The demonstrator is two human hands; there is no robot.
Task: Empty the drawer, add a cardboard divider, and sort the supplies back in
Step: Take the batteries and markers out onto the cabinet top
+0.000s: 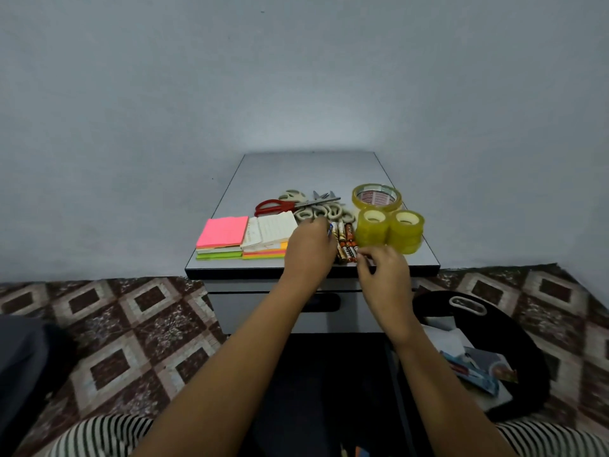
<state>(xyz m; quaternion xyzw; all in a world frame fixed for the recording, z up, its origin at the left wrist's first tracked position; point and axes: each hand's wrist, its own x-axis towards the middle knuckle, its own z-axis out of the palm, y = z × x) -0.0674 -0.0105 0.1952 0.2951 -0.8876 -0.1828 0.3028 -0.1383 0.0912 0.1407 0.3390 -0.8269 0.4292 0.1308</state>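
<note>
On the grey cabinet top [296, 173] lie the supplies. Pink and green sticky-note stacks [222, 237] are at the left, with a lined notepad [273, 230] on more coloured notes beside them. Red scissors [280, 206] and several white-handled scissors [316, 211] lie behind. Several batteries [346, 242] sit in the middle, and three yellow tape rolls [389, 225] are at the right. My left hand [309, 249] is curled over the spot left of the batteries, gripping a small blue-tipped item [330, 229]. My right hand [382, 268] pinches at the batteries' front ends.
The upper drawer front [250, 308] with its black handle is closed under the cabinet top. A dark open space lies below my arms. A black bag [514, 341] with papers stands on the patterned floor at the right. A wall is close behind.
</note>
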